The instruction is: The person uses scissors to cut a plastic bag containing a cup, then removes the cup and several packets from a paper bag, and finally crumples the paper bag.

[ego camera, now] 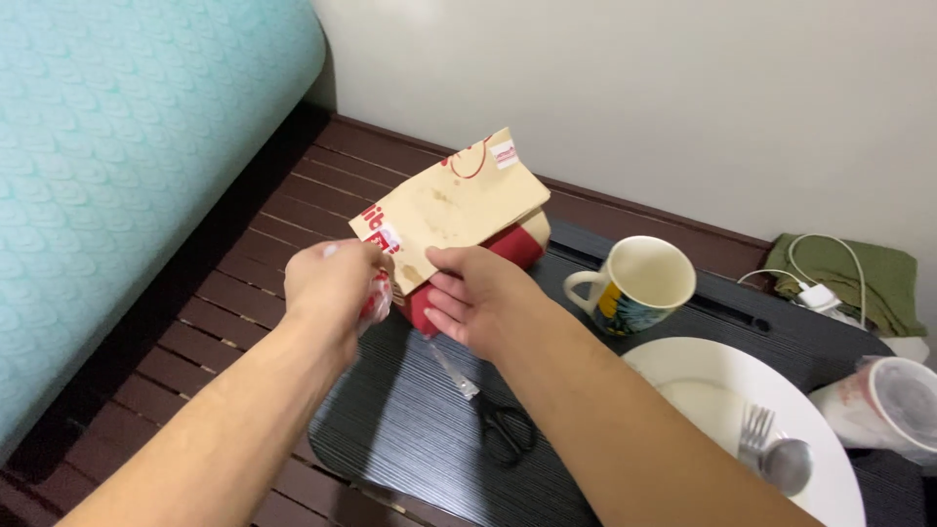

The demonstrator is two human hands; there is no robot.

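A stained tan and red paper food bag (457,207) is held tilted above the dark table (410,420). My right hand (478,298) grips its lower edge with the fingers underneath. My left hand (337,283) is closed around a small crumpled clear and red wrapper (377,298) right beside the bag's lower left corner. Whether the left hand also touches the bag I cannot tell.
Black-handled scissors (493,415) lie on the table below my hands. A cream mug (636,285) stands to the right, then a white plate (722,385) with a fork and spoon (776,451), a plastic cup (893,405), and a white cable on a green cloth (859,273). A teal mattress (117,166) lies left.
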